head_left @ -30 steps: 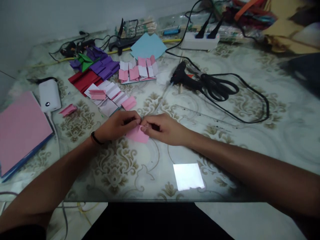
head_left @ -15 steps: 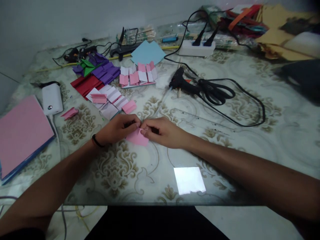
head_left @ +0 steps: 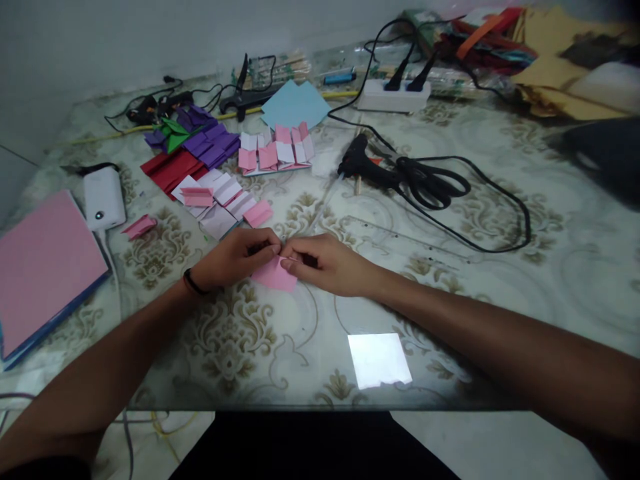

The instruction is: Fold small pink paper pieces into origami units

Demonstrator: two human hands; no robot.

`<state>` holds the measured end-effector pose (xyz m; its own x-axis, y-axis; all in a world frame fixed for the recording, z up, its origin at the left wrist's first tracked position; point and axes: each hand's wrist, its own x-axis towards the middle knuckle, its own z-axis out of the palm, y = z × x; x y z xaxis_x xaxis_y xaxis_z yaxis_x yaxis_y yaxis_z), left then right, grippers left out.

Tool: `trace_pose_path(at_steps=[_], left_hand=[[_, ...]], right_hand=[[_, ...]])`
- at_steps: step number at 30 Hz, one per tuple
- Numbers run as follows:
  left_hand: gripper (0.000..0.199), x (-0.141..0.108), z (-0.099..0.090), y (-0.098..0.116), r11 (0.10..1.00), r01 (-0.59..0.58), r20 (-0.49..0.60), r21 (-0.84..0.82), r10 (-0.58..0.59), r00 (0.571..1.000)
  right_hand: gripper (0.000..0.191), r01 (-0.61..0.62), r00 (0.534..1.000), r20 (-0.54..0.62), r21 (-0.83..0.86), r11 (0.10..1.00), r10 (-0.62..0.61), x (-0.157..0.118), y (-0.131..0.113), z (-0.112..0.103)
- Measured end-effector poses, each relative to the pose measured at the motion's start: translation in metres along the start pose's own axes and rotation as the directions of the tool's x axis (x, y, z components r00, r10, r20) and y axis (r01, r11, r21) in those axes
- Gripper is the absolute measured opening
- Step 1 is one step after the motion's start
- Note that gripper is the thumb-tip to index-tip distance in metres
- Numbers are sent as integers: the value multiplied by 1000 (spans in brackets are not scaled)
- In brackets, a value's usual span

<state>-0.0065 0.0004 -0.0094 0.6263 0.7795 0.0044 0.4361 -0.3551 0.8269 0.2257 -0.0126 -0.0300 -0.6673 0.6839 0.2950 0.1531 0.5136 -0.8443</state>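
Note:
A small pink sheet of paper point(head_left: 275, 275) lies low over the patterned table, pinched along its far edge by both hands. My left hand point(head_left: 240, 257), with a dark band at the wrist, has its thumb and fingers closed on that edge. Meeting it fingertip to fingertip, my right hand point(head_left: 325, 265) grips the paper from the other side. The fingers cover the far part of the sheet. Just beyond my left hand are folded white and pink paper pieces point(head_left: 220, 200), with a folded pink piece point(head_left: 259, 213) beside them.
A black glue gun point(head_left: 370, 163) with coiled cable lies beyond my right hand, near a clear ruler point(head_left: 407, 238). A white power strip point(head_left: 394, 97) stands at the back. Pink paper sheets point(head_left: 47, 267) and a white power bank point(head_left: 104, 198) are at left.

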Motion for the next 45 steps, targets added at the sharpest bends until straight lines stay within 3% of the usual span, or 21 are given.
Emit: trace_pose_path(at_steps=[45], left_hand=[[27, 5, -2, 11, 997, -11, -1, 71, 12, 1000]], right_hand=[[22, -8, 1000, 9, -14, 1000, 8, -2, -3, -3]])
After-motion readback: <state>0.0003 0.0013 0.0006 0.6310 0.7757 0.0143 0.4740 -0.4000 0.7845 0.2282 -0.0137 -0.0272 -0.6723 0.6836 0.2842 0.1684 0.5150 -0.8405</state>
